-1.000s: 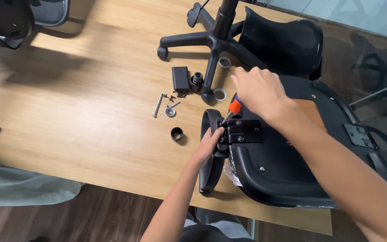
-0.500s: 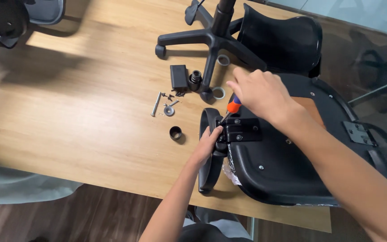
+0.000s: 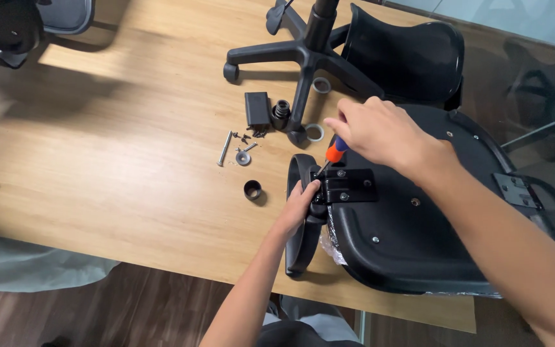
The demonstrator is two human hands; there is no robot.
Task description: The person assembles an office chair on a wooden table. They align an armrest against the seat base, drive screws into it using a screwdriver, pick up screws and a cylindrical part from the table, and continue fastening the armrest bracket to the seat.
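Wooden desk (image 3: 117, 167): left hand (image 3: 300, 204) grips the black armrest (image 3: 300, 244); at 1 o'clock, right hand (image 3: 377, 132) clasps an orange-handled screwdriver (image 3: 333, 154).

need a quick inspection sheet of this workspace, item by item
surface: wooden table, seat pan overhanging its near edge
job's things: black seat pan underside up; armrest at its left edge; bracket with screws
clutter: long bolt, washer, black cap, small black box, chair base, backrest shell
hands: left hand grips armrest; right hand holds screwdriver on bracket
cables: nothing seen
surroundings: wood floor, glass panel
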